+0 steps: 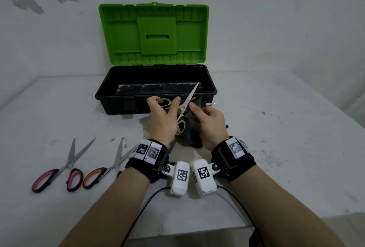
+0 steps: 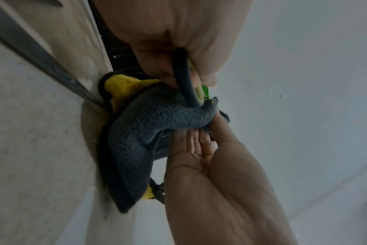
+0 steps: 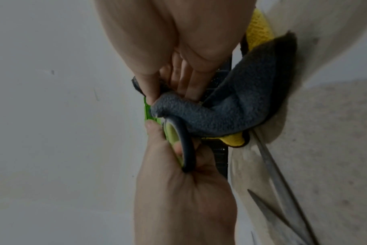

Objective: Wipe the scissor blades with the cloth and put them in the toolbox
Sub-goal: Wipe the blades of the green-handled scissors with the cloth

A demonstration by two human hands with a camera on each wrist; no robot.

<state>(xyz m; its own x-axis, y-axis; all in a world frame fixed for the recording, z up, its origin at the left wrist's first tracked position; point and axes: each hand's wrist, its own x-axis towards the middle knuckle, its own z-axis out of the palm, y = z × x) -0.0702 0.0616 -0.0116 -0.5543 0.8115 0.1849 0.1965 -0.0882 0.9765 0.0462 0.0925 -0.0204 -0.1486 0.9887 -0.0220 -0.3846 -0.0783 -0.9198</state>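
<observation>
Gripping the green-handled scissors point(image 1: 182, 108) by their handle loops with the left hand point(image 1: 163, 120), fingers curled through and around the grips; blades spread open, one blade pointing up and away over the front rim of the toolbox point(image 1: 110, 96). Pinching the grey-and-yellow cloth point(image 1: 190, 134) in the right hand point(image 1: 210, 126), fingers curled round its fold, thumb lying just beside the pivot. Pressing the cloth against the scissors near the lower handle, seemingly around the second blade, though that blade is mostly hidden from the head view. Standing open on the table point(image 1: 276, 128), the toolbox, green lid point(image 1: 154, 33) raised against the wall. Lying on the table to the left, well apart from the hands, red-handled scissors point(image 1: 65, 169) and orange-handled scissors point(image 1: 106, 169), both spread open.
</observation>
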